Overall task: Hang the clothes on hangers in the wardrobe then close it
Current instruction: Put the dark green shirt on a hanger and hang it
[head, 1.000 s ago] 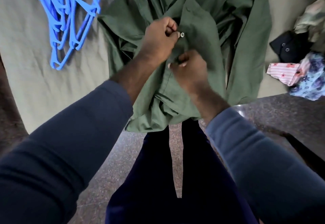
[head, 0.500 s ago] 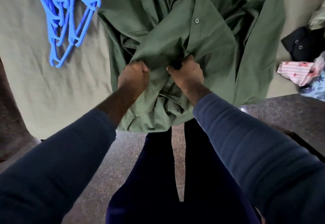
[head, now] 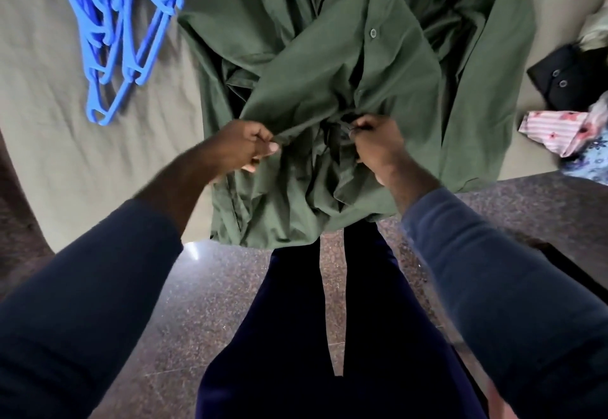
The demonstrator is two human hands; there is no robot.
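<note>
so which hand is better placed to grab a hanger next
Left, probably. The blue hangers lie on the sheet to the left of the green shirt, on the left hand's side; the right hand would have to cross over.

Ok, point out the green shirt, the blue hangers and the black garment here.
green shirt (head: 329, 66): head view, front panel beside the placket.
blue hangers (head: 108, 34): head view, middle of the pile.
black garment (head: 572, 80): head view, buttoned part.

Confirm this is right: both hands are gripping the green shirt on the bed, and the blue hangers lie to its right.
Wrong on one point: the head view shows the blue hangers lying left of the green shirt, not right. The left hand and right hand do grip it on the bed.
</note>
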